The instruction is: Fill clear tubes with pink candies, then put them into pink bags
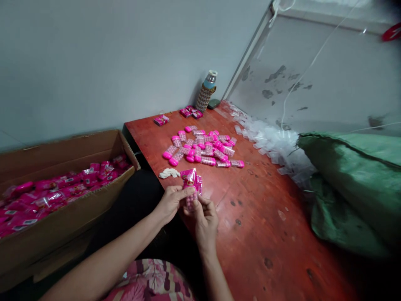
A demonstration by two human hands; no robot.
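Observation:
My left hand (172, 201) is closed, its thumb pressing a glossy pink printed packet (189, 177) near the table's edge. Just below the packet, a small clear container with pink balls inside (190, 201) is pinched by my right hand (207, 219). The container's upper end meets the packet's lower part; whether it sits inside cannot be made out. Beyond my hands lies a loose pile of similar pink-capped containers (205, 147). A crumpled white bundle (169, 173) rests left of the packet.
On my left stands an open cardboard box (130, 155) filled with pink packets (75, 184). The red table (250, 234) carries flat pink packs (161, 120), a bottle in a woven sleeve (205, 94), clear plastic pieces (266, 136) and a green sack (351, 188) at right.

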